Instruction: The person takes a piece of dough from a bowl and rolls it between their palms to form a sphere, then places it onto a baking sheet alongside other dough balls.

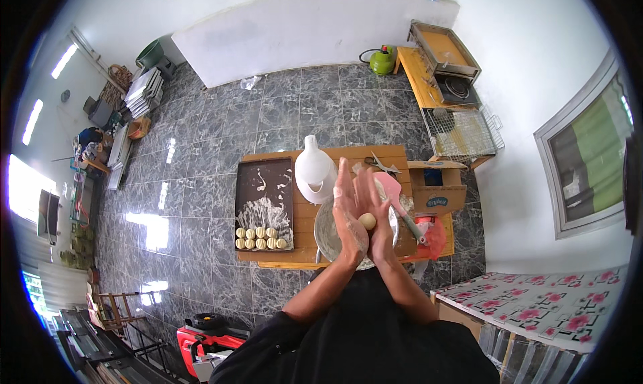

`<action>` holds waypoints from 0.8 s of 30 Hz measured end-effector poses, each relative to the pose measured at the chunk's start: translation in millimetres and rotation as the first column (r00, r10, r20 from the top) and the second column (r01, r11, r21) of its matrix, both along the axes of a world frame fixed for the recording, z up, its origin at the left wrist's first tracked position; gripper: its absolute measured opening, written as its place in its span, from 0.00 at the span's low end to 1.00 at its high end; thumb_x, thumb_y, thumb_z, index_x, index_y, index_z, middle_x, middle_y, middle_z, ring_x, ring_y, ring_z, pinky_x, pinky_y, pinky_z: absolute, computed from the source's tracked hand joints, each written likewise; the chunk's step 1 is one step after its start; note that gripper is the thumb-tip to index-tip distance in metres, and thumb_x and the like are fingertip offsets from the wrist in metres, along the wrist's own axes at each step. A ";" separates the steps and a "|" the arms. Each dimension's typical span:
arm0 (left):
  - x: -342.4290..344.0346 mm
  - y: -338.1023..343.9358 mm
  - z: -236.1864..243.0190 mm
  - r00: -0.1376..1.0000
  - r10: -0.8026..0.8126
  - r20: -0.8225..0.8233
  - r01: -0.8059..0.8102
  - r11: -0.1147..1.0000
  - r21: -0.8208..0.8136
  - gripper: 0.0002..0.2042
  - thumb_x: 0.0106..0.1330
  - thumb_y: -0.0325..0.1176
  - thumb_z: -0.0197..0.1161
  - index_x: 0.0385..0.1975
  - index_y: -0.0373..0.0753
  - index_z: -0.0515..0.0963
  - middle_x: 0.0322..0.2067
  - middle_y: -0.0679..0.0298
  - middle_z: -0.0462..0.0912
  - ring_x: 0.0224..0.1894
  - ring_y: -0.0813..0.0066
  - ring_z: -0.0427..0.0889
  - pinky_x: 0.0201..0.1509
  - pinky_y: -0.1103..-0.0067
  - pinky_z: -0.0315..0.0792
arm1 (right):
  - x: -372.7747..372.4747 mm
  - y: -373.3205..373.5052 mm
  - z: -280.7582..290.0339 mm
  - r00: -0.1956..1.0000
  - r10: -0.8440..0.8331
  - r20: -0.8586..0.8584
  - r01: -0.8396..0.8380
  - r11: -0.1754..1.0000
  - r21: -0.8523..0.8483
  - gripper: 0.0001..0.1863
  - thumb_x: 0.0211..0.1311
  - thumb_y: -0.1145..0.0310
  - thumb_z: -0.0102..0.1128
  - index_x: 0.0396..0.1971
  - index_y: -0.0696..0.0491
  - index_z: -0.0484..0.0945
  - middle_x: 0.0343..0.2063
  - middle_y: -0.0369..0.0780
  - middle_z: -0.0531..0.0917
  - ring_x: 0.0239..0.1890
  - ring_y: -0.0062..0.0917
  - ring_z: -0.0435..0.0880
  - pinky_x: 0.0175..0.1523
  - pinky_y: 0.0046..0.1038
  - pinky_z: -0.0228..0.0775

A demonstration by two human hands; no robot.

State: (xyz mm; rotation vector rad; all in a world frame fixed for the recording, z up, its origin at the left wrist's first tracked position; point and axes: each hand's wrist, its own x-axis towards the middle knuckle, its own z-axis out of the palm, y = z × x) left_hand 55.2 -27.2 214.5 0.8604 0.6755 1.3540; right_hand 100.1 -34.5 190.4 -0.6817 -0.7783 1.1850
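Note:
Between my palms, above a bowl, sits a small pale dough ball (366, 221). My left hand (347, 213) and my right hand (376, 206) press toward each other around it, fingers stretched out and pointing away from me. The right fingers are smeared by motion. Under them a metal bowl (324, 231) is partly hidden, so its contents cannot be made out. To the left lies a dark baking tray (249, 176) dusted with white flour. Several pale balls with ridged stripes (260, 243) stand in rows at its near edge.
Beyond the bowl stands a white plastic jug (312, 164). Scissors (383, 165), a pink spatula (389, 185), a cardboard box (450, 198) and a red plastic bag (437, 235) are on the right. Farther off are a green gas cylinder (382, 62) and a wire rack (462, 133).

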 end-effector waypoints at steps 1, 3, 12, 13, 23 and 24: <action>0.0 -0.1 -1.5 0.997 -0.071 -0.001 0.071 0.997 -0.036 0.34 0.77 0.55 0.30 0.71 0.32 0.53 0.73 0.55 0.52 0.74 0.62 0.50 0.75 0.70 0.49 | 0.1 0.6 -1.2 0.989 -0.048 0.142 0.053 0.998 -0.032 0.39 0.75 0.41 0.26 0.74 0.54 0.45 0.75 0.44 0.47 0.77 0.35 0.42 0.77 0.36 0.30; -1.0 1.0 -9.5 0.988 -0.141 0.061 0.150 0.974 -0.169 0.33 0.77 0.54 0.32 0.70 0.32 0.56 0.70 0.54 0.58 0.71 0.62 0.57 0.73 0.70 0.52 | 3.5 4.0 -2.7 0.906 -0.119 0.407 0.140 0.990 -0.022 0.37 0.76 0.44 0.25 0.73 0.56 0.45 0.74 0.47 0.46 0.77 0.37 0.40 0.76 0.38 0.27; -22.5 59.3 -78.4 0.665 0.039 0.746 0.433 0.793 -0.428 0.18 0.73 0.46 0.51 0.23 0.41 0.70 0.25 0.61 0.75 0.34 0.68 0.78 0.43 0.68 0.76 | 5.1 7.1 -7.7 0.833 -0.292 0.469 0.341 0.940 -0.020 0.42 0.73 0.39 0.23 0.73 0.59 0.46 0.74 0.45 0.46 0.77 0.34 0.39 0.77 0.39 0.28; -25.0 64.4 -77.7 0.693 0.053 0.719 0.402 0.799 -0.447 0.18 0.73 0.46 0.50 0.23 0.41 0.71 0.26 0.62 0.76 0.34 0.68 0.78 0.44 0.68 0.77 | 5.5 6.7 -8.3 0.871 -0.315 0.378 0.355 0.934 -0.038 0.43 0.73 0.37 0.23 0.73 0.58 0.47 0.75 0.44 0.46 0.77 0.33 0.40 0.77 0.38 0.29; -18.9 56.4 -30.8 0.796 -0.206 0.569 0.381 0.901 -0.208 0.34 0.74 0.57 0.39 0.49 0.26 0.77 0.56 0.44 0.76 0.63 0.51 0.72 0.69 0.60 0.62 | 16.7 24.7 -13.9 0.836 0.030 -0.548 -0.175 0.961 -0.215 0.34 0.76 0.45 0.25 0.70 0.52 0.55 0.69 0.44 0.61 0.72 0.33 0.58 0.75 0.38 0.47; -17.6 56.3 -30.4 0.825 -0.256 0.504 0.367 0.920 -0.133 0.36 0.73 0.58 0.36 0.51 0.25 0.76 0.57 0.44 0.75 0.64 0.51 0.71 0.71 0.60 0.59 | 16.5 26.2 -13.6 0.826 0.039 -0.562 -0.184 0.962 -0.203 0.34 0.76 0.45 0.23 0.70 0.52 0.55 0.70 0.44 0.61 0.72 0.34 0.58 0.76 0.38 0.47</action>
